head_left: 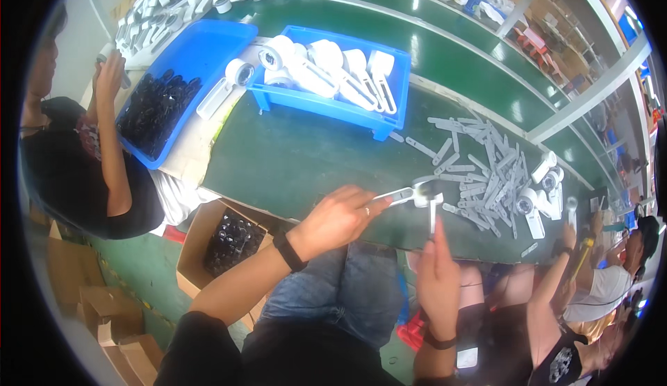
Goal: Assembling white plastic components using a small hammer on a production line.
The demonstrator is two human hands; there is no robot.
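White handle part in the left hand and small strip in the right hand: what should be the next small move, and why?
Probably bring the right hand a little closer and press its thin white strip into the white handle part that the left hand holds over the green table. The strip's tip already meets the part's round head, so seating looks like the next step.

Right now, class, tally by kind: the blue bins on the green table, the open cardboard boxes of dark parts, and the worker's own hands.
Blue bins: 2
Open cardboard boxes of dark parts: 1
Own hands, left hand and right hand: 2
Total: 5
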